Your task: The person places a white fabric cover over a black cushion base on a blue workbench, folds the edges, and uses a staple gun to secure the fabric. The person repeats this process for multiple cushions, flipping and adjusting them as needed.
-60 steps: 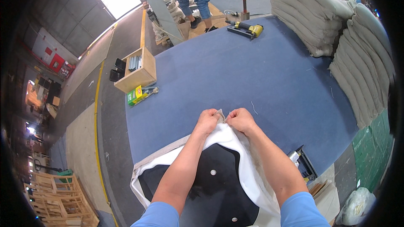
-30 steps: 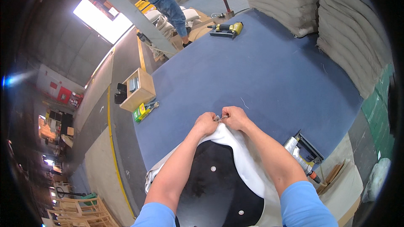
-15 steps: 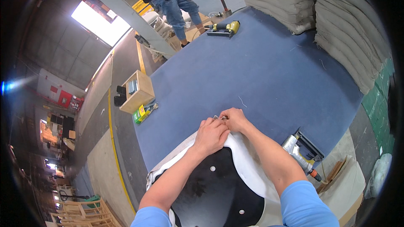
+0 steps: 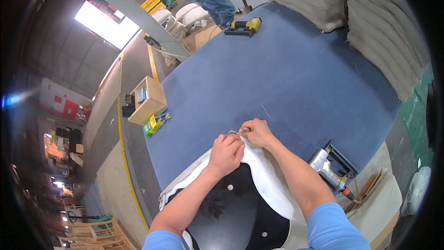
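Below me lies a black panel with two pale round spots, wrapped around its edge by white padding and a light grey fabric cover. My left hand is closed on the cover's edge at the far tip of the panel, its fingertips partly hidden. Just to its right, my right hand pinches a small, thin, dark-tipped object whose kind I cannot make out. Both hands nearly touch over the fabric edge.
The blue table bears a silver staple gun at right, a yellow staple gun at the far edge, and stacked grey cushion covers. A wooden box and green-yellow carton sit left. A person stands beyond.
My right hand has drawn slightly away from the left, exposing the small object in its fingers. The left hand has shifted slightly left and nearer. The person beyond has moved right.
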Demonstrator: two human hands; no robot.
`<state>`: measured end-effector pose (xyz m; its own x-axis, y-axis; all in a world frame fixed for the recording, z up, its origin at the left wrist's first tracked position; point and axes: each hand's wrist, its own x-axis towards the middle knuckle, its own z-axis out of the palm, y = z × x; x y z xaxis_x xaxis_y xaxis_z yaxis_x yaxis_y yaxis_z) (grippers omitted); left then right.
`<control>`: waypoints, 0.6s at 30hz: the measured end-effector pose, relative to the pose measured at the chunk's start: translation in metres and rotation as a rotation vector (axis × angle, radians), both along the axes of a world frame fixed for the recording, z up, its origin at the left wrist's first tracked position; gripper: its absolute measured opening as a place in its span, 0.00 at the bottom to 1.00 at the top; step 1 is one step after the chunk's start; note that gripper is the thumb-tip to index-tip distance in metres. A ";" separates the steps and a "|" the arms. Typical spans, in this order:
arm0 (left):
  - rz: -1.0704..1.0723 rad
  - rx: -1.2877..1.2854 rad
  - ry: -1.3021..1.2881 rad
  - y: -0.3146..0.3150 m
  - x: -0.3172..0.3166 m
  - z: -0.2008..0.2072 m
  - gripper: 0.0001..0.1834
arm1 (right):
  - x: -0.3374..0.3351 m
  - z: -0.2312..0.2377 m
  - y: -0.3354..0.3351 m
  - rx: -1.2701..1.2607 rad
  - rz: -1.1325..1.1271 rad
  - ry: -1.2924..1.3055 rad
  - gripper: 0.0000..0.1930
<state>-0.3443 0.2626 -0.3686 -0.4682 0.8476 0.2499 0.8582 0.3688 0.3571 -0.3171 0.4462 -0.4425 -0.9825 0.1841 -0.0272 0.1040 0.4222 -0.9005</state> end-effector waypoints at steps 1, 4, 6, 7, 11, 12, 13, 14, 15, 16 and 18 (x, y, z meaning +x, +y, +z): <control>0.045 0.020 -0.088 0.001 -0.002 -0.001 0.06 | 0.001 -0.002 0.000 0.041 -0.006 0.046 0.10; 0.242 0.077 -0.248 0.002 -0.015 0.000 0.09 | 0.001 -0.003 0.003 -0.045 0.038 0.029 0.11; 0.351 0.083 -0.076 0.016 -0.024 0.003 0.14 | 0.002 -0.003 0.004 -0.039 0.030 0.025 0.11; 0.404 0.086 0.009 0.022 -0.028 0.004 0.16 | 0.003 -0.003 0.005 -0.034 0.025 0.023 0.11; 0.476 -0.336 -0.782 0.024 -0.064 0.008 0.20 | 0.001 -0.003 0.006 -0.127 0.070 -0.004 0.09; 0.470 -0.379 -0.775 0.025 -0.067 0.008 0.19 | 0.002 -0.003 0.004 -0.078 0.064 0.032 0.10; 0.466 -0.421 -0.767 0.024 -0.069 0.008 0.17 | 0.003 -0.003 0.001 -0.031 0.058 0.069 0.11; 0.448 -0.466 -0.764 0.030 -0.070 0.010 0.16 | 0.005 -0.005 0.002 -0.031 0.026 0.053 0.11; 0.435 -0.479 -0.746 0.035 -0.070 0.013 0.15 | 0.007 -0.006 0.002 -0.032 -0.004 0.038 0.12; 0.422 -0.492 -0.728 0.039 -0.070 0.017 0.13 | 0.008 -0.008 0.003 -0.034 -0.034 0.023 0.12; 0.412 -0.500 -0.685 0.036 -0.070 0.019 0.12 | 0.008 -0.004 0.004 -0.065 -0.001 0.028 0.13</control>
